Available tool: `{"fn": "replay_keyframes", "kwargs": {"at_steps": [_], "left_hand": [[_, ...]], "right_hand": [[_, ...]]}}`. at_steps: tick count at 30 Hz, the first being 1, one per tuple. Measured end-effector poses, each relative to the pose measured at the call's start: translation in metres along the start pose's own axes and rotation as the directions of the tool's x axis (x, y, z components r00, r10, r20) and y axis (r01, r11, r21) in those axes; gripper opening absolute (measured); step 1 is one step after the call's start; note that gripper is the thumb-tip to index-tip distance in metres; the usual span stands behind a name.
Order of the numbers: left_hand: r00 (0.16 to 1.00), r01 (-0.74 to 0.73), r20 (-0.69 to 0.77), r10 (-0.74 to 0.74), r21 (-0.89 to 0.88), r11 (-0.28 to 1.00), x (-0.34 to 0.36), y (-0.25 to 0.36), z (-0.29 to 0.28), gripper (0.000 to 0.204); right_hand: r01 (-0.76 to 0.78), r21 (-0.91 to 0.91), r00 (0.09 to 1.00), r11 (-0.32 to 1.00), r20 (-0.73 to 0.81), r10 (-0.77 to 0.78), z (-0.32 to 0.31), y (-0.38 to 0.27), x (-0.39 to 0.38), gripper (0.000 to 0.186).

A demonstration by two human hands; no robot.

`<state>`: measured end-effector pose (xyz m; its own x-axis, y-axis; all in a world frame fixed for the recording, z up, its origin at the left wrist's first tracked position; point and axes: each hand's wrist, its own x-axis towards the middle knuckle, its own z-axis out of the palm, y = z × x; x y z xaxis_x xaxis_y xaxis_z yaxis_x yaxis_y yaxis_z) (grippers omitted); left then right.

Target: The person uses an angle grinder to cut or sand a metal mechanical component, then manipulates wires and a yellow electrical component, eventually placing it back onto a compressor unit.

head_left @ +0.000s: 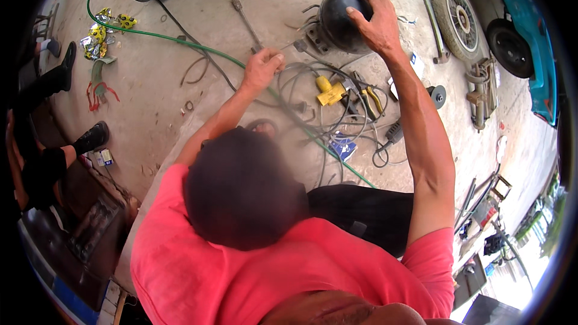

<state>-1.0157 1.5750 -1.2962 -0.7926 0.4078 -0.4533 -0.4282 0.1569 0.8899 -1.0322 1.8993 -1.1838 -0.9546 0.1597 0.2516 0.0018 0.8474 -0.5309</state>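
My right hand [374, 21] rests on a glossy black domed compressor [342, 17], thumb and fingers spread round its side. Bent tubes and a metal bracket [316, 42] stick out at its left. My left hand [264, 67] is closed, in front and to the left of the compressor. A metal rod with a thicker end [245, 21] runs up to its knuckles. Beside its fingertips, a small grey block [300, 44] sits near the bracket. What lies inside the grip is hidden.
Tangled cables lie on the concrete around a yellow tool [330, 91], pliers [374, 101] and a blue packet [342, 146]. A green hose [180, 41] crosses the floor. A hammer [436, 33], a spoked wheel [456, 18] and a metal vise-like piece [478, 96] lie right. Another person's legs [51, 81] show left.
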Motion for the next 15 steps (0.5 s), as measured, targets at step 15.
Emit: {"fn": "replay_keyframes", "kwargs": {"at_steps": [15], "left_hand": [[0.961,-0.235,0.222,0.163,0.351,0.906,-0.041,0.028,0.06,0.029]], "right_hand": [[-0.141,-0.09,0.934,0.986,0.317,0.163,0.005,-0.011,-0.209,0.056]]}}
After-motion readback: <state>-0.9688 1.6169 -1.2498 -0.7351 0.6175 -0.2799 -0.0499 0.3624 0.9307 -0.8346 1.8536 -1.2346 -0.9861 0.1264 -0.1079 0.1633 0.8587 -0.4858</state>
